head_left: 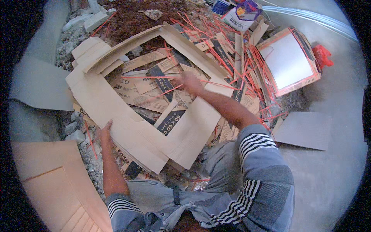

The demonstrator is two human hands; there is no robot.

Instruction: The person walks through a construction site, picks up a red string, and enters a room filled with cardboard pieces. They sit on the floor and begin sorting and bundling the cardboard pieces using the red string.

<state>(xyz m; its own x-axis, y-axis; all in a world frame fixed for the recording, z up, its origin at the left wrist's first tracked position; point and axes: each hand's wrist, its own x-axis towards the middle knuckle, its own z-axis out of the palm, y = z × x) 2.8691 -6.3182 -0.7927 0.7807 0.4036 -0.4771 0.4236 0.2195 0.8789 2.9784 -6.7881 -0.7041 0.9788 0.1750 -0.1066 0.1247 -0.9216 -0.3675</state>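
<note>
My left hand (105, 131) grips the lower-left outer edge of a large brown cardboard frame (127, 123); the thumb lies on the upper face, and the fingers pass under the edge. The frame lies in front of my knees, tilted in view, with a wide opening in its middle and flaps projecting at the upper left.

My right hand (189, 83) reaches over the right side of the frame into the area of the opening. It is narrow, with the fingers drawn in on a red strap (148, 77). One length runs to the left of the hand, another to the right. The exact finger placement is blurred.

Printed cardboard pieces (148, 86), brown and black, show through the opening. More red strapping lies tangled on the pieces to the right of the frame. Beyond this tangle, a white square panel (290, 62) rests in a cardboard surround, just beside a red plastic bag (322, 56). A white and purple container (242, 17) stands at the upper right. Rubble (75, 136) lies to the left, near a wooden panel (46, 158).
</note>
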